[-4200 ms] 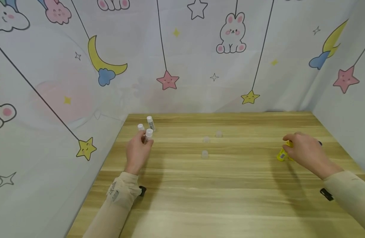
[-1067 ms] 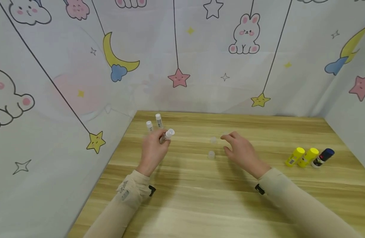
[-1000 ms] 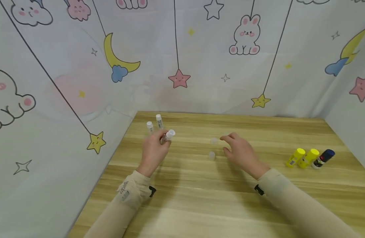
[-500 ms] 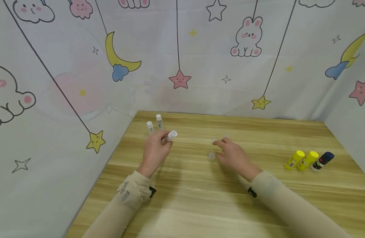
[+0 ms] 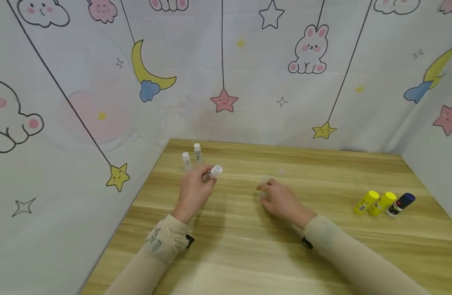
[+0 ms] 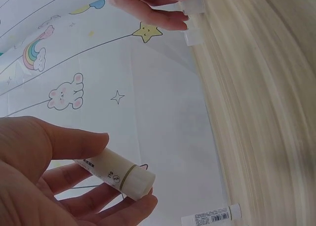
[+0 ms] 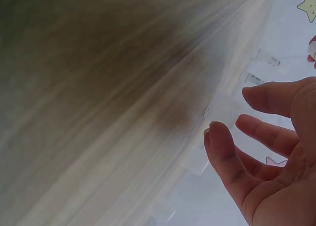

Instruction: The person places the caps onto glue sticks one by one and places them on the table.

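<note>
My left hand grips a white glue stick between thumb and fingers, tilted to the right above the table. Two more white glue sticks, one and another, stand upright just behind that hand. On the right, my right hand is low over the table with thumb and fingers spread apart around a small clear cap. Contact with that cap cannot be made out. Beyond the fingers lie a second clear cap and a third clear cap.
At the right stand a yellow glue stick, another yellow glue stick and a dark-blue-capped glue stick in a row. A printed cloth hangs behind and along the sides of the wooden table.
From the yellow glue sticks, my right hand has come left to the caps, lastly moving from the farthest to the nearest. My left hand has brought its glue stick rightward and tilted it.
</note>
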Tool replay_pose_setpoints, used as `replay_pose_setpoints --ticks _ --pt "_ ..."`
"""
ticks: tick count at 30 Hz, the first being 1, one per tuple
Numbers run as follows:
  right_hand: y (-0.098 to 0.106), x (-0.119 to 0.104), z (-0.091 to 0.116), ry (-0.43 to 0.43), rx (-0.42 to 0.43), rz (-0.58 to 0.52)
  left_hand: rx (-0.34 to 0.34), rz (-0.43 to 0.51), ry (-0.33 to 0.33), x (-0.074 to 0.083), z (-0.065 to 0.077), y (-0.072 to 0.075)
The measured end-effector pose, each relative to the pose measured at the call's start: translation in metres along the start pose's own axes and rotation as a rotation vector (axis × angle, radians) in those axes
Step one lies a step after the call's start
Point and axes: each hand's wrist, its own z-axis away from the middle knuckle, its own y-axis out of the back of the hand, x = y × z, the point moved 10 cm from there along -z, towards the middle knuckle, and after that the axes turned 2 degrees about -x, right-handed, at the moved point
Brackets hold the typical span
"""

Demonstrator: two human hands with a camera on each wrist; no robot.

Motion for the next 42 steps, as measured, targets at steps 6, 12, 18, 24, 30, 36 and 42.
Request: replay_pose_setpoints --ticks 6,12,18,24,30,36,42 --pt "0.001 0.001 0.001 -0.005 0.011 -0.017 -0.023 0.008 0.005 0.004 -0.001 -0.004" --pt "-0.001 0.000 0.002 -0.007 -0.004 -0.017 -0.035 0.015 0.005 0.006 -0.001 -0.008" --pt "-0.001 0.001 0.003 -0.022 -0.011 -0.005 -0.034 0.021 -0.003 0.007 0.000 -0.011" --pt "0.007 0.001 0.003 -0.022 0.013 -0.031 -0.046 0.022 0.007 0.006 0.000 -0.012" --pt "0.014 0.003 0.002 -0.049 0.012 -0.048 -0.051 0.026 0.007 0.004 0.000 -0.013" --pt "0.025 0.002 0.002 -0.062 0.021 -0.041 -0.042 0.022 0.000 0.003 0.000 -0.013" --pt "0.038 0.001 0.001 -0.078 0.050 -0.036 -0.051 0.031 0.004 0.002 -0.001 -0.016"
